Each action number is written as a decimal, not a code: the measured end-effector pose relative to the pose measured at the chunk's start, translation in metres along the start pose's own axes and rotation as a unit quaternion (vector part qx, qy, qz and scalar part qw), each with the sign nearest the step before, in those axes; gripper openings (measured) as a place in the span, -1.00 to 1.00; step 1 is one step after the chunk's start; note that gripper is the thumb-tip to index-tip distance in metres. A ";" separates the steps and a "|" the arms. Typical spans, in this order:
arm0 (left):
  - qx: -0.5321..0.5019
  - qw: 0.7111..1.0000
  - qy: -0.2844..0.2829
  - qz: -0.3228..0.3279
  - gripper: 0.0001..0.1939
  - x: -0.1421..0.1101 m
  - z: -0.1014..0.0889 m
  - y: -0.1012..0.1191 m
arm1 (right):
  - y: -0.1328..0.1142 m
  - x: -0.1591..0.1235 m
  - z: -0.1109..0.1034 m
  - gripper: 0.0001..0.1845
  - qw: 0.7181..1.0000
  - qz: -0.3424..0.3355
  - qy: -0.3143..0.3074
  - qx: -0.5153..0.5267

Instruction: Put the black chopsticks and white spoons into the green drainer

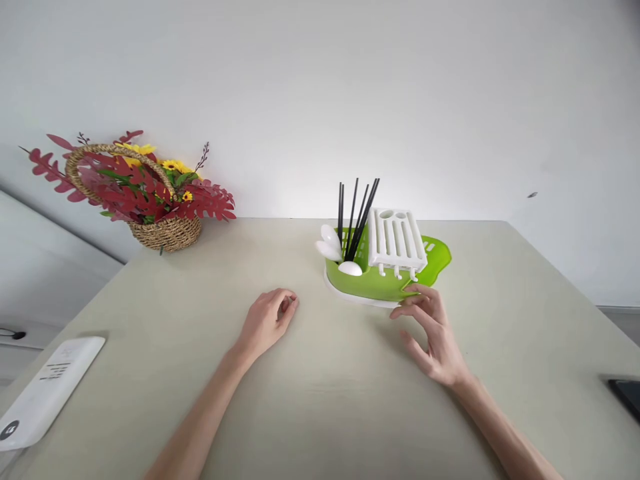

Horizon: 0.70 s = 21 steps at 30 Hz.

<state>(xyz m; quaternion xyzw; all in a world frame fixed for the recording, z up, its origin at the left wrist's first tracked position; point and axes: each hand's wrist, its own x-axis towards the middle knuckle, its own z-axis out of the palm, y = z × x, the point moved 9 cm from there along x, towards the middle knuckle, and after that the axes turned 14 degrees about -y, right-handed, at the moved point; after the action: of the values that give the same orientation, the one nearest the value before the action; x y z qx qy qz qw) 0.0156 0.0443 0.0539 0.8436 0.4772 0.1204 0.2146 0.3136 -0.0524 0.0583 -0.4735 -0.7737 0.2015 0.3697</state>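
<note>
A green kitchen rack [373, 283] on a white base stands at the back of the table, right of the middle. Several black chopsticks [353, 217] rise from its left part, beside white spoons [329, 245]. Its white slotted block [399, 240] has hooks along the lower edge. My right hand [430, 330] is just in front of the rack, fingers apart and nothing in them; whether a fingertip touches the green side I cannot tell. To the rack's left, my left hand [270, 317] rests on the table, fingers curled in, with nothing visible in it.
A woven basket [167, 233] of red leaves and yellow flowers stands at the back left. At the left edge lies a white oblong device [53, 390]. Part of a dark flat object [626, 395] shows at the right edge. Behind the table [320, 413] is a pale wall.
</note>
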 end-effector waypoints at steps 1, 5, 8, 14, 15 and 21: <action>0.000 1.000 0.000 0.001 -0.72 0.000 0.000 0.000 | -0.002 0.000 0.002 -0.82 1.000 -0.001 -0.006 0.004; 0.000 1.000 0.001 0.000 -0.73 0.000 0.000 0.000 | -0.007 0.001 0.008 -0.81 1.000 -0.009 -0.020 0.017; 0.003 1.000 -0.001 -0.005 -0.73 0.001 0.000 -0.002 | -0.009 0.002 0.010 -0.79 0.999 -0.019 -0.025 0.024; 0.004 1.000 -0.001 0.000 -0.74 0.001 0.002 -0.002 | -0.010 0.002 0.015 -0.74 0.998 -0.030 -0.041 0.030; 0.003 1.000 0.000 0.000 -0.74 0.001 0.002 -0.002 | -0.011 0.001 0.016 -0.75 0.998 -0.032 -0.044 0.032; 0.010 1.000 0.001 -0.003 -0.75 0.002 0.003 -0.003 | -0.012 0.001 0.019 -0.73 0.997 -0.029 -0.059 0.042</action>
<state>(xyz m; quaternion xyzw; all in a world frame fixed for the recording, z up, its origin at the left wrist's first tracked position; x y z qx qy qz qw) 0.0157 0.0464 0.0497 0.8441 0.4812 0.1156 0.2065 0.2920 -0.0563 0.0539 -0.4219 -0.7983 0.2505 0.3492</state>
